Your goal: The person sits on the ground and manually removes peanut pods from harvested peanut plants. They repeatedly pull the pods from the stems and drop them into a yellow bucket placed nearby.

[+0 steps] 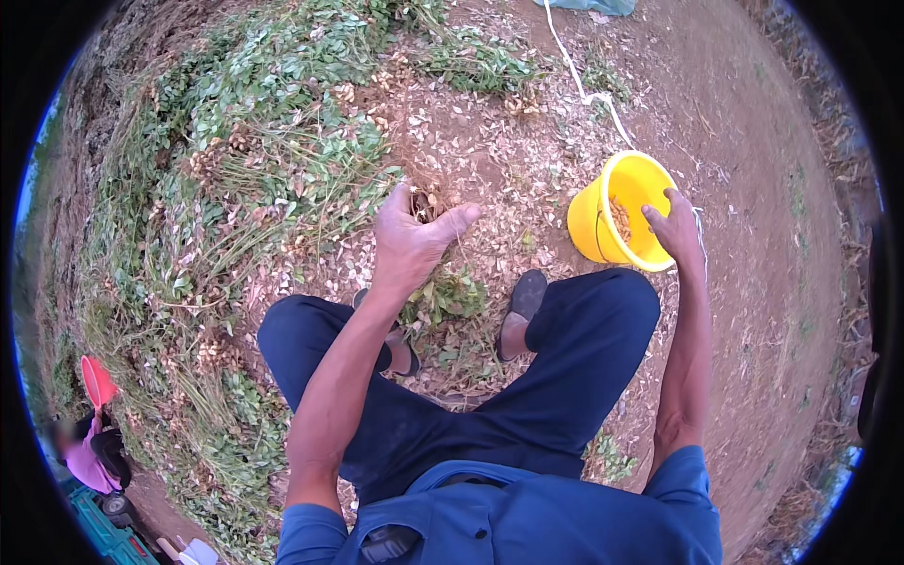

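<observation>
My left hand [424, 229] is raised in front of me with a bunch of peanut roots and pods [427, 201] at its fingers; the leafy stems [448, 295] hang below, between my feet. My right hand [672, 222] is at the mouth of a yellow plastic bucket [587, 219], thumb and fingers apart, with nothing visible between them. The bucket tilts towards me by my right knee and has shelled-looking loose peanut pods [620, 220] low inside it.
Pulled peanut plants [282, 162] lie heaped on the left and ahead. A white cord [572, 67] runs over the leaf-strewn soil to the bucket. At the far left sits a person in pink [95, 455] by a red bucket [97, 381], near a teal vehicle [106, 530].
</observation>
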A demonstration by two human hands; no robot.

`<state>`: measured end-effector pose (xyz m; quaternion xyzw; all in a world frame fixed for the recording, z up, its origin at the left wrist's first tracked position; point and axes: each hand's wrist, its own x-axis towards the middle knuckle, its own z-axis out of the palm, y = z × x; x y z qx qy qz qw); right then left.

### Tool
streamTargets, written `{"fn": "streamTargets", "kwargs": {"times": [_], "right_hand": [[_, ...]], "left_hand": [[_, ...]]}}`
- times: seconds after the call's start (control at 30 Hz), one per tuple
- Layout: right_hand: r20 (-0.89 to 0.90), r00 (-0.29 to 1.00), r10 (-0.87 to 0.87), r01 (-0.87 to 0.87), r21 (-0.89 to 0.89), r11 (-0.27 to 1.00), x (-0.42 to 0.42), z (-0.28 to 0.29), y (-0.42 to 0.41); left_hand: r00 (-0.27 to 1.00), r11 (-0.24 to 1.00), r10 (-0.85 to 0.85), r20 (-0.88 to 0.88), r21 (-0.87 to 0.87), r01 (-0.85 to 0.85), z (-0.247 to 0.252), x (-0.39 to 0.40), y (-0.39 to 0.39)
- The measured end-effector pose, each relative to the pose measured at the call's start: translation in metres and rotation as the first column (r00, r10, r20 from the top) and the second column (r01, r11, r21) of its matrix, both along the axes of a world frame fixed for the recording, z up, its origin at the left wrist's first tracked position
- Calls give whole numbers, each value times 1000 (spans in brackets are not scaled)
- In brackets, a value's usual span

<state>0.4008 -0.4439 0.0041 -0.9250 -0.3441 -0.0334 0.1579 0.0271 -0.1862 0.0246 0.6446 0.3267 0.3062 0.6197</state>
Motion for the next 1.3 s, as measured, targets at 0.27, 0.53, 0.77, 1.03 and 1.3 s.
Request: {"fn": "streamTargets", "kwargs": {"times": [0.27,0.53,0.77,1.03,1.3], "right_hand": [[-451,689,568,-271,567,778,-149,83,97],[-461,372,806,-521,615,592,-209,87,158],[-613,181,769,-124,762,636,-215,63,157],[-654,50,755,138,753,644,-211,56,159],[-644,-219,733,504,569,650,-224,54,160]], "left_hand": [[984,975,-119,133,-171,141,12,5,-5],[910,899,-276,308,-253,358,9,3,-2],[895,864,-181,407,-369,342,2,3,-1],[906,882,-114,407,-378,281,8,3,0],[873,859,-98,477,-403,317,7,-1,3]]}}
